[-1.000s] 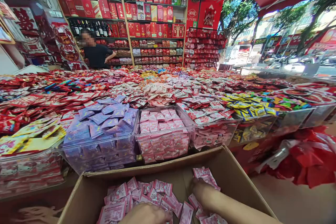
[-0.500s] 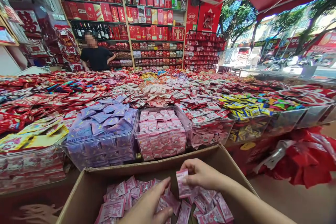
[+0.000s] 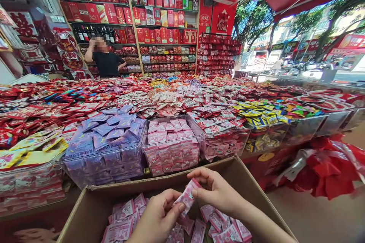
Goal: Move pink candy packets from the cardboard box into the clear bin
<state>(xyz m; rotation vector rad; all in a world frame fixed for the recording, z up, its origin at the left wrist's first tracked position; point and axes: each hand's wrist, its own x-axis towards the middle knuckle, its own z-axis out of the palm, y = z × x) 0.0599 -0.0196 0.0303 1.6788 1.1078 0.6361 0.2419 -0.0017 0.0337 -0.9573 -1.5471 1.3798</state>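
Above the open cardboard box (image 3: 128,188), both hands hold pink packets with a small white cartoon figure. My left hand (image 3: 161,212) pinches the lower left end of a pink packet (image 3: 188,196) between thumb and fingers. At the packet's upper right end is my right hand (image 3: 213,191), its thumb on the front and its fingers curled behind. Whether more than one packet is between the hands, I cannot tell. Loose pink packets (image 3: 118,231) lie in the box beneath and on both sides of the hands.
Behind the box stand clear bins of purple packets (image 3: 108,133), upright pink packets (image 3: 171,152) and red-white packets (image 3: 219,121). Red plastic bags (image 3: 327,171) hang at the right. A person in a black shirt (image 3: 106,62) stands beyond the display, before shelves.
My left hand has closed on the packet's lower end. My right hand has tilted the packet and brought it left. The person behind has raised a hand to the head. The view has shifted slightly.
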